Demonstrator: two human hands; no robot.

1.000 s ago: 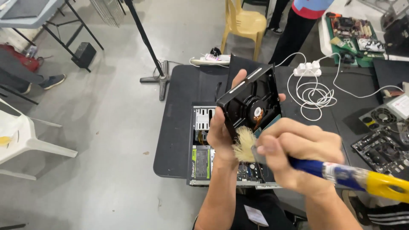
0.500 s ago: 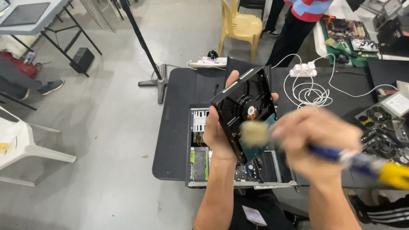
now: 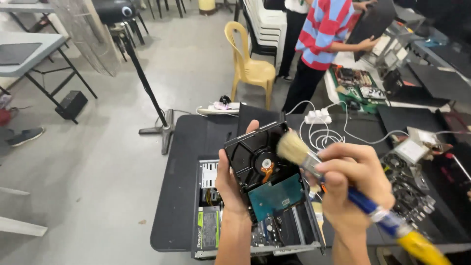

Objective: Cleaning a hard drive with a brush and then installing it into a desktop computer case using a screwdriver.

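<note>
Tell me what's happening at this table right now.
A person is dusting a hard drive. The left hand holds it up, circuit-board side facing the camera, above an open computer case lying on a black table. The right hand grips a paintbrush with a blue and yellow handle, its bristles at the drive's upper right edge. Another person in a striped shirt works at a bench behind.

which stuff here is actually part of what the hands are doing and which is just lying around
In use:
- hard drive, held up in the left hand
- paintbrush, in the right hand, bristles at the drive's upper right edge
- open computer case on the black table, right below

Lying about:
- white power strip and coiled cable
- loose cooling fan
- yellow plastic chair
</note>
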